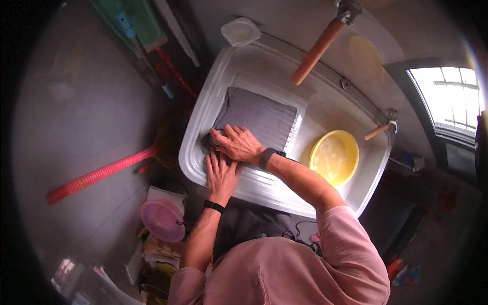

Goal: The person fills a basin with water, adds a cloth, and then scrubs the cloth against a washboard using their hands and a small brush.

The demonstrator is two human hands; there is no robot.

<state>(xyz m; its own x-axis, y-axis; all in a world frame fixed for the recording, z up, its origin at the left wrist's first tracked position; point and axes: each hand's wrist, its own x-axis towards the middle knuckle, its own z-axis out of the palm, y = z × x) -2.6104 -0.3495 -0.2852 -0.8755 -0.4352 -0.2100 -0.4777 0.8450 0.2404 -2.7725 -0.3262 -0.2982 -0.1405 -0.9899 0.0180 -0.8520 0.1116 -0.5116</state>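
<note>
A dark grey cloth [260, 114] lies spread over the ribbed washboard part of a white laundry sink [263, 61]. At the cloth's near left corner my right hand [239, 145] is curled over a small rounded object [218, 134], mostly hidden by the fingers. My left hand [222, 177] rests just below it, fingers spread and pressed on the dark fabric by the sink's left side. The fingertips of both hands nearly meet. A yellow plastic basin [353, 162] with cloudy, sudsy liquid stands in the sink's right part.
Two taps with orange-brown tubes, a long tube [318, 51] and a short tube [375, 132], reach over the sink. A translucent container [241, 32] sits on the back left corner. Left are a red-handled broom [106, 173], a green dustpan [143, 23] and a pink basin [162, 221].
</note>
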